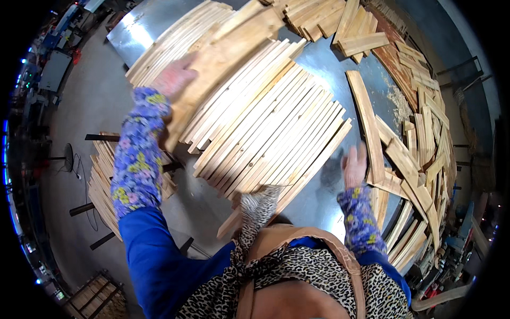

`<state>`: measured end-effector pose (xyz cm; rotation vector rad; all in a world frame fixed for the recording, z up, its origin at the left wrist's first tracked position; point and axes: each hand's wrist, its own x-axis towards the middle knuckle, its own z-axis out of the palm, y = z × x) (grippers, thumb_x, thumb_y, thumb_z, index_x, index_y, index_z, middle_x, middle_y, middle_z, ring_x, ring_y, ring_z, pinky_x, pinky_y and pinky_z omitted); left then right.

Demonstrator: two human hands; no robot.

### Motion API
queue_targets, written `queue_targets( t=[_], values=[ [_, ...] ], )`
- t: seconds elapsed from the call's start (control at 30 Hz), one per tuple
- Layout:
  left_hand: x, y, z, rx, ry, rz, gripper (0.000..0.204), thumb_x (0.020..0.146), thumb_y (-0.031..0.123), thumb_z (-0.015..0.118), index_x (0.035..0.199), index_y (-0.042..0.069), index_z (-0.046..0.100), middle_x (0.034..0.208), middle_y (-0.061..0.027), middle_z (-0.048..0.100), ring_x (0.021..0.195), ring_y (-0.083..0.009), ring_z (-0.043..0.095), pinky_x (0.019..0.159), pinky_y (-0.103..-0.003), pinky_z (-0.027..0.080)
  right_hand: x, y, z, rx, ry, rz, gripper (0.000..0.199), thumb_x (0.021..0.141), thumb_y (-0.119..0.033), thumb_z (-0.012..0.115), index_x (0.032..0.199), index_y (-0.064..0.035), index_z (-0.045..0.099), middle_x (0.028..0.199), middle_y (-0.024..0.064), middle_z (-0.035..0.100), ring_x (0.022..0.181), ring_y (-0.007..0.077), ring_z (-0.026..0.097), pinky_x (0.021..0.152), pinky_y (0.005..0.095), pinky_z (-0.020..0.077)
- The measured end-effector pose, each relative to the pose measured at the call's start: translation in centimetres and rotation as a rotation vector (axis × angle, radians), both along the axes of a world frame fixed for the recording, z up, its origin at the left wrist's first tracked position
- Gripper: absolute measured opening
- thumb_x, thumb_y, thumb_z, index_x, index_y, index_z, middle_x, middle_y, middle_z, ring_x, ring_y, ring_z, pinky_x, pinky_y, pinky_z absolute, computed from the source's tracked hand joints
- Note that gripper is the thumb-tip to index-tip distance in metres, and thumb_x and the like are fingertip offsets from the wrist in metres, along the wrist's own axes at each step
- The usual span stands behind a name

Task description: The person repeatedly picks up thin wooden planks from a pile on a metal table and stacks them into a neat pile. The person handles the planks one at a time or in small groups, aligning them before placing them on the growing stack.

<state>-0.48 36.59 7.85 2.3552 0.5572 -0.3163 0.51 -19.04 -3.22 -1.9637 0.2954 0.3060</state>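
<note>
My left hand (178, 75) grips the left edge of a wide wooden board (228, 56), its fingers somewhat blurred. The board lies slantwise over the left part of a row of narrow wooden strips (271, 122) set side by side on the metal table. On the right, my right hand (354, 166) is open, fingers stretched forward over the metal table top (324, 183) and nothing visible in them. Close beside it, a long wooden plank (365, 125) leans against the loose pile.
A jumbled heap of planks (425, 159) fills the right side, with sawdust (397, 101) near it. More short boards (316, 18) are stacked at the far edge. Another row of strips (175, 40) lies far left. Below left, strips sit on a rack (101, 181).
</note>
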Motion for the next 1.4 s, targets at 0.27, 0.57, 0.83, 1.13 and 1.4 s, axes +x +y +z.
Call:
queue_targets(
  t=[0.27, 0.57, 0.83, 1.13, 1.4],
  values=[
    [-2.2, 7.9, -8.9, 0.591, -0.070, -0.060, 0.059, 0.105, 0.037, 0.059, 0.158, 0.012, 0.057, 0.146, -0.0238, 0.065, 0.136, -0.0427, 0.061, 0.120, -0.048, 0.047, -5.1, 1.3, -6.6, 0.081, 0.180, 0.097, 0.073, 0.108, -0.043, 0.066, 0.159, 0.0066, 0.050, 0.143, 0.0300, 0.068, 0.132, 0.0373, 0.068, 0.108, 0.0419, 0.0535],
    [-8.2, -13.7, -10.8, 0.455, -0.643, -0.349, 0.052, 0.078, 0.026, 0.082, 0.122, 0.002, 0.069, 0.113, -0.0192, 0.065, 0.104, -0.0441, 0.061, 0.089, -0.055, 0.052, 21.7, 20.5, -5.4, -0.556, -0.435, 0.686, 0.069, 0.101, -0.053, 0.065, 0.153, -0.0087, 0.060, 0.130, 0.0204, 0.074, 0.126, 0.0386, 0.067, 0.108, 0.0510, 0.0524],
    [-9.8, -15.8, -10.0, 0.428, -0.522, -0.176, 0.055, 0.072, 0.032, 0.086, 0.117, 0.002, 0.073, 0.099, -0.0160, 0.066, 0.087, -0.0400, 0.062, 0.077, -0.051, 0.053, 23.2, 19.9, -6.6, -0.079, 0.000, 0.654, 0.073, 0.098, -0.051, 0.075, 0.152, -0.0035, 0.064, 0.140, 0.0202, 0.073, 0.130, 0.0293, 0.070, 0.112, 0.0386, 0.0520],
    [-2.4, -20.4, -1.2, 0.503, -0.632, -0.274, 0.032, 0.095, 0.028, 0.070, 0.118, 0.007, 0.073, 0.087, -0.0107, 0.069, 0.088, -0.0309, 0.073, 0.073, -0.045, 0.058, 10.2, 23.2, 5.0, 0.611, -0.014, 0.322, 0.085, 0.094, -0.028, 0.082, 0.162, 0.0022, 0.041, 0.145, 0.0203, 0.066, 0.117, 0.0276, 0.071, 0.101, 0.0394, 0.0602],
    [4.7, -16.8, 6.3, 0.746, -0.839, -1.146, 0.057, 0.094, 0.031, 0.057, 0.149, 0.017, 0.059, 0.145, -0.0144, 0.060, 0.150, -0.0381, 0.047, 0.123, -0.061, 0.037, 15.0, 18.6, 9.1, 0.533, -0.004, 1.376, 0.039, 0.103, -0.026, 0.078, 0.138, -0.0084, 0.075, 0.134, 0.0107, 0.075, 0.125, 0.0244, 0.070, 0.110, 0.0388, 0.0560]
  ],
)
